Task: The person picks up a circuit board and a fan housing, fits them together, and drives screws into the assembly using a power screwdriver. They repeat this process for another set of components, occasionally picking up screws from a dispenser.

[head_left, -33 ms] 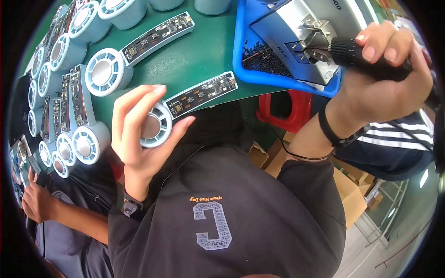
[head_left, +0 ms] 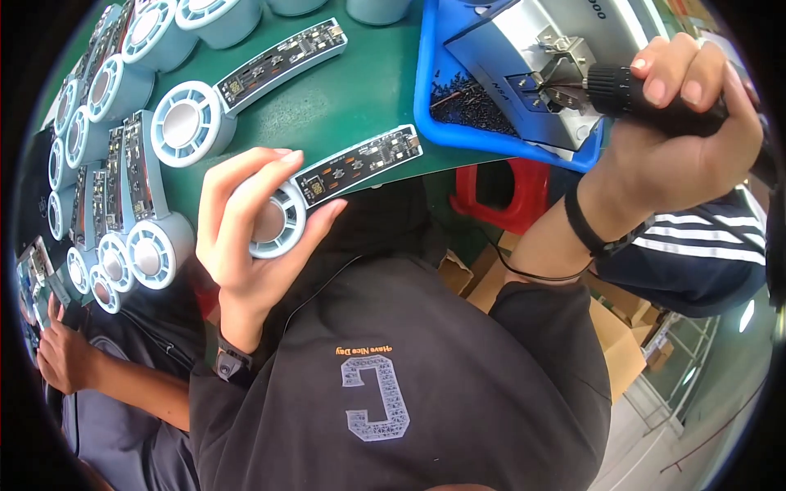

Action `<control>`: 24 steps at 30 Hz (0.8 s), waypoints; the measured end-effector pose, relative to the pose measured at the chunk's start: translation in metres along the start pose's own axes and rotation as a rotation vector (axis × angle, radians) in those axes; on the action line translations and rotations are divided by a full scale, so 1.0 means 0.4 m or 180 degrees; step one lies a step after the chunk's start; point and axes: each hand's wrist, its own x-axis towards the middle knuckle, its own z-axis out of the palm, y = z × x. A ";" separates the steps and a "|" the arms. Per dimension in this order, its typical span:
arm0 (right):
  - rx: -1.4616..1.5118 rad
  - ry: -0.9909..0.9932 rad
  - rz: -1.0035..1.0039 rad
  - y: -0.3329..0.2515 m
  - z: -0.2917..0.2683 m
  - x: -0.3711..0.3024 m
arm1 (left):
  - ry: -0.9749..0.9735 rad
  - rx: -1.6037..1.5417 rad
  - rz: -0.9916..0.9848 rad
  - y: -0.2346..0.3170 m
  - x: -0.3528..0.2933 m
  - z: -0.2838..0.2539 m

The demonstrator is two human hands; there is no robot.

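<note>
My left hand (head_left: 254,221) is closed around the round head of a light blue handheld fan (head_left: 337,178). Its curved handle points up and right, exposing a black circuit board. At the right, my right hand (head_left: 684,123) grips a black electric screwdriver (head_left: 614,92), its nose turned left. The driver's tip is at the metal outlet of a grey screw feeder (head_left: 483,53); whether a screw is on it is too small to tell. That feeder stands tilted in a blue tray (head_left: 424,98) beside a heap of small black screws (head_left: 471,110).
Another fan (head_left: 282,69) with its board exposed lies on the green table (head_left: 344,98). Several more fans (head_left: 155,254) crowd the left side. A co-worker's hand (head_left: 61,352) is at the far left. Below the table edge are a red stool (head_left: 512,196) and cardboard boxes (head_left: 618,352).
</note>
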 end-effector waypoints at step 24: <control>0.0797 0.0801 0.0195 -0.093 0.390 -0.189 | 0.0122 -0.1039 0.0412 -0.092 -0.009 0.034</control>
